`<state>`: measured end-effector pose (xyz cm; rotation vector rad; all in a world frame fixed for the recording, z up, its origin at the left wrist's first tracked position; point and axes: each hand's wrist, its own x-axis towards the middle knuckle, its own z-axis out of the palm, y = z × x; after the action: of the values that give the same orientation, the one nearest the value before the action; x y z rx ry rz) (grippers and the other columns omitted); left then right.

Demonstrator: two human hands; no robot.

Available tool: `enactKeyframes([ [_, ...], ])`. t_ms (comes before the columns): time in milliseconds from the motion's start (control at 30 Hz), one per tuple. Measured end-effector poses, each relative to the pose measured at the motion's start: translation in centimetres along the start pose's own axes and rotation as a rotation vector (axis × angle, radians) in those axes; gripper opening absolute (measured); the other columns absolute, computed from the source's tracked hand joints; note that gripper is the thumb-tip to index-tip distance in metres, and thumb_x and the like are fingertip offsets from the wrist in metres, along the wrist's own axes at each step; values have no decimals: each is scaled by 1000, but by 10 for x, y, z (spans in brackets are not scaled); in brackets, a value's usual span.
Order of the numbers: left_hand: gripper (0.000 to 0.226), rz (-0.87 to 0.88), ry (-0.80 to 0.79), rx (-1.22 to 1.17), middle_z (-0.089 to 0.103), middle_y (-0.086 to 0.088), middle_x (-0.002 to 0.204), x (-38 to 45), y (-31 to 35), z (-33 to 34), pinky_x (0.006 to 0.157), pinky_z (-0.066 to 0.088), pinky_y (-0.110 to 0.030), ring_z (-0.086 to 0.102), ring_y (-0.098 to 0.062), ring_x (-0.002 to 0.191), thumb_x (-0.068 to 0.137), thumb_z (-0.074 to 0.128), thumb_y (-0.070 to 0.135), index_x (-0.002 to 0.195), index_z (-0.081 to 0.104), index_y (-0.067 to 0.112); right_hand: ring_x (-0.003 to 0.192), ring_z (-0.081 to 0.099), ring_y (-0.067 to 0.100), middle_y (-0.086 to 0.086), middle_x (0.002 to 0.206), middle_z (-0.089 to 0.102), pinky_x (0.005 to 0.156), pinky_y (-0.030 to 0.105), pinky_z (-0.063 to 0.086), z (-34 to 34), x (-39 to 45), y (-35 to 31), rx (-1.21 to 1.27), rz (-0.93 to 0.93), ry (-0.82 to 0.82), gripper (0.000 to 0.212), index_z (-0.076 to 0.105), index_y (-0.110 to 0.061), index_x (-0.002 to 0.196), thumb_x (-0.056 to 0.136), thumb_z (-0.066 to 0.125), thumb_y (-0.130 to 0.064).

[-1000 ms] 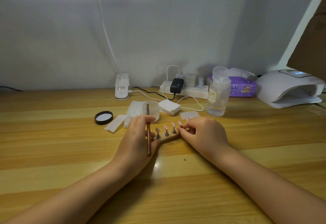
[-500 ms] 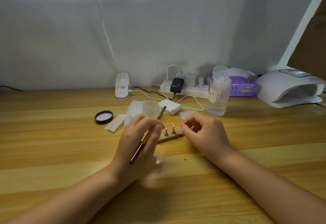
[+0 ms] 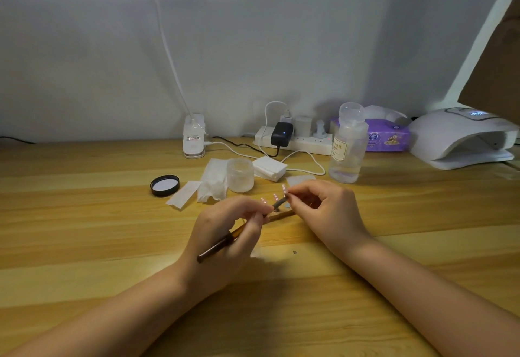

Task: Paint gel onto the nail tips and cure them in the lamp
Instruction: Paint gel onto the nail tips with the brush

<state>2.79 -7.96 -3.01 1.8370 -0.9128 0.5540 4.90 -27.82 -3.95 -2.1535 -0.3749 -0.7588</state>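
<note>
A brush point(image 3: 225, 240) was gripped in the left hand point(image 3: 225, 241); a nail tip point(image 3: 284, 189) was pinched by the right hand point(image 3: 323, 213) above the tabletop point(image 3: 84, 230).

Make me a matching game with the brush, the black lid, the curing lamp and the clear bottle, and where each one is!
Things:
1. brush
2. black lid
3. curing lamp
4. clear bottle

Places:
A. far right of the table
B. lying left of the tissues
C. held in the left hand
D. in front of the purple tissue pack

Pairs: 1-C, 2-B, 3-A, 4-D
</note>
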Motion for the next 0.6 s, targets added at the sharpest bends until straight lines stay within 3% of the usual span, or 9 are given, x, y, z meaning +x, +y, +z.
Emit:
enactKeyframes([
  [200, 28, -67, 80, -43, 73, 4, 92, -1, -4, 1, 74, 59, -35, 70, -7, 89, 93, 49, 26, 106, 68, 10, 69, 60, 4, -9, 75, 68, 62, 9, 43, 0, 0, -1, 43, 9, 4, 12, 75, -21, 86, 82, 74, -10],
  [600, 27, -96, 55, -174, 75, 0, 93, -1, -6, 2, 76, 56, -22, 72, -10, 90, 94, 49, 23, 104, 69, 9, 67, 61, 1, -16, 73, 66, 61, 8, 44, 1, 0, -2, 91, 43, -14, 20, 72, -27, 87, 82, 72, -7],
])
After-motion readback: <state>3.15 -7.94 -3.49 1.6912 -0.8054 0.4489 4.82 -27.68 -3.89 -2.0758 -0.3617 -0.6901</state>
